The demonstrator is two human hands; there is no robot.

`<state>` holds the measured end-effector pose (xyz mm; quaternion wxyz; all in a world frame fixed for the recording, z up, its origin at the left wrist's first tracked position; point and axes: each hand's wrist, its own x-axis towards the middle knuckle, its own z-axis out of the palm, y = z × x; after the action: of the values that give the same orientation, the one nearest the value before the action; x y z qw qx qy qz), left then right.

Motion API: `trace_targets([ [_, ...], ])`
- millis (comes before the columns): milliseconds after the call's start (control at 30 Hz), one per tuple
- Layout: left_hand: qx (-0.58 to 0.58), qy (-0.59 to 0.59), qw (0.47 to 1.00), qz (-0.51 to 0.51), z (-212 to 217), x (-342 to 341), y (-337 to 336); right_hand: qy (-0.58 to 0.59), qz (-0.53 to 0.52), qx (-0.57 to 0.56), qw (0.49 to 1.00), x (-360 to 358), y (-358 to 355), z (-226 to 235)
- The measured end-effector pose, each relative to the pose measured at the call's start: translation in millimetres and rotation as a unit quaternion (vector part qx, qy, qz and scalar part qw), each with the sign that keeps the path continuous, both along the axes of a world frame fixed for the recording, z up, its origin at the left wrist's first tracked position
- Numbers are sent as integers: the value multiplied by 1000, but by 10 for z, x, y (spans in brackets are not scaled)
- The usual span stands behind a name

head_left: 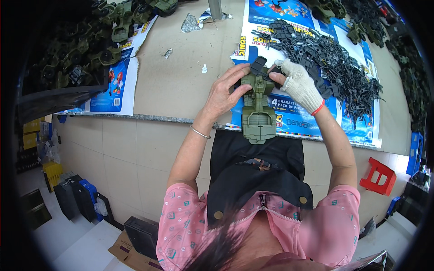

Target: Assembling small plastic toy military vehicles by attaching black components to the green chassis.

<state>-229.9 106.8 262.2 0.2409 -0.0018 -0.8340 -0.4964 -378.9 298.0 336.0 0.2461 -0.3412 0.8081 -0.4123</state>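
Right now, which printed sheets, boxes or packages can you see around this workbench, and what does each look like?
Blue printed card sheet: flat under the hands, cartoon figures, white edge.
Second blue printed sheet: left bench edge, partly under green toy vehicles.
Brown cardboard box: floor, lower left.
Yellow crate: floor, far left.

Even, bright overhead light fills the scene — shadows under the hands (260,83) are soft and short. The surface (181,86) reads clearly, with mild glare on glossy printed sheets (298,119). Fisheye bending curves the surface edge, and the corners fall into black vignette — the dark left rim loses detail. Centre is sharp.
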Motion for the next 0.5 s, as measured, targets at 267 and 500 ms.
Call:
trace_targets([
  [267, 18, 15, 1000, 4, -110, -25, -41, 3, 2, 110, 994, -1, -158, 253],
  [500, 30, 14, 999, -8, -152, 35, -11, 236, 53, 173, 955, 240, -122, 193],
])
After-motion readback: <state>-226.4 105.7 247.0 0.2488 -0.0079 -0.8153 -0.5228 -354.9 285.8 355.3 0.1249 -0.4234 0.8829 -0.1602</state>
